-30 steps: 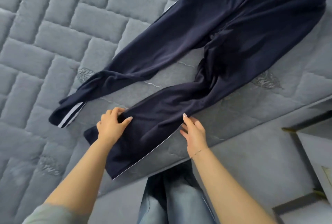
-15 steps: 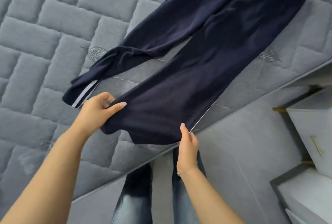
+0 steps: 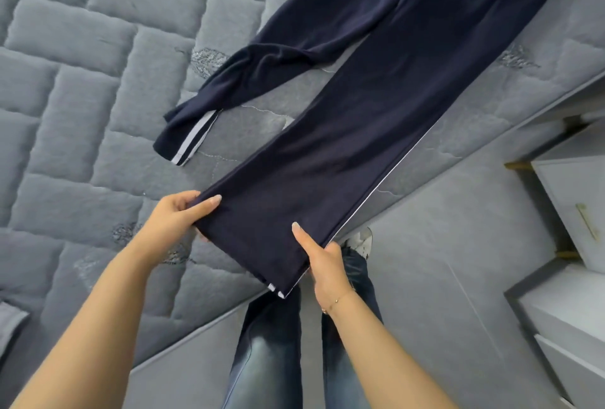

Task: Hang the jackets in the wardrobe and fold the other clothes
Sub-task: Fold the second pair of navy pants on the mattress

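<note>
Both hands — left hand [image 3: 178, 217] and right hand [image 3: 322, 259] — pinch one hem of the navy white-striped track trousers [image 3: 376, 107], spread flat on the grey quilted mattress [image 3: 82, 81]; folding has barely begun, and no jackets show.

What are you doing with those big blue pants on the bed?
A person is getting a pair of dark navy pants ready to fold on a grey quilted mattress. The left hand and the right hand each pinch one side of the nearer leg at its hem, pulling it straight toward the bed's edge. The other leg lies crumpled to the side, its white stripe showing. Nothing is folded yet.
</note>
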Tool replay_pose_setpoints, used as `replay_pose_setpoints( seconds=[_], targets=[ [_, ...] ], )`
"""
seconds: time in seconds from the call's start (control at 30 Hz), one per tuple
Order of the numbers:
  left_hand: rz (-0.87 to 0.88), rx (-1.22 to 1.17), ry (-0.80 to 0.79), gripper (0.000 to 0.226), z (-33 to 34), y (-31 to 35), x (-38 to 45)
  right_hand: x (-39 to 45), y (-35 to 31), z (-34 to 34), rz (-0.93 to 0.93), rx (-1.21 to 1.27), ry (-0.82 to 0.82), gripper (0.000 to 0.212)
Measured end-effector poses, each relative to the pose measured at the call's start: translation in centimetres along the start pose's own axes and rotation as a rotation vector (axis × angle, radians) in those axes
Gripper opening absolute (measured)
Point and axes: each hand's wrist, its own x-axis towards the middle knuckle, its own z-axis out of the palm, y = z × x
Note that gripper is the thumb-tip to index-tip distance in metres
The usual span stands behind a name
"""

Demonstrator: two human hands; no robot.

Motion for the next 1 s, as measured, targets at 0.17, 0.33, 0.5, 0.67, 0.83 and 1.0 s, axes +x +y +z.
replay_pose_setpoints(
  seconds=[0.17, 0.33, 0.5, 0.67, 0.83, 1.0],
  targets=[
    [-0.132, 0.123, 0.195, 0.023, -0.1, -4.2, 0.3, -1.2, 3.6, 1.7, 0.182, -0.213, 0.031, 0.028],
    [-0.152, 0.136, 0.347, 0.015, 1.0, -5.9, 1.2, -1.9, 4.1, 1.5, 0.291, -0.395, 0.111, 0.027],
    [-0.089, 0.249, 0.514, 0.036, 1.8, -3.7, 0.6, -2.2, 0.1, -0.2, 0.273, -0.167, 0.203, 0.023],
    [-0.011, 0.078, 0.627, 0.033, 2.0, 0.5, 1.0, 0.1, -6.4, 1.3, 0.1, -0.093, 0.131, 0.015],
    [-0.024, -0.208, 0.845, 0.048, -0.1, 5.6, 5.5, 4.9, -13.8, 6.2, 0.027, -0.238, -0.054, 0.017],
    [-0.265, -0.264, 0.77, 0.066, -2.2, 8.0, 10.1, 9.1, -20.8, 11.2, -0.114, -0.42, -0.151, 0.009]
  ],
)
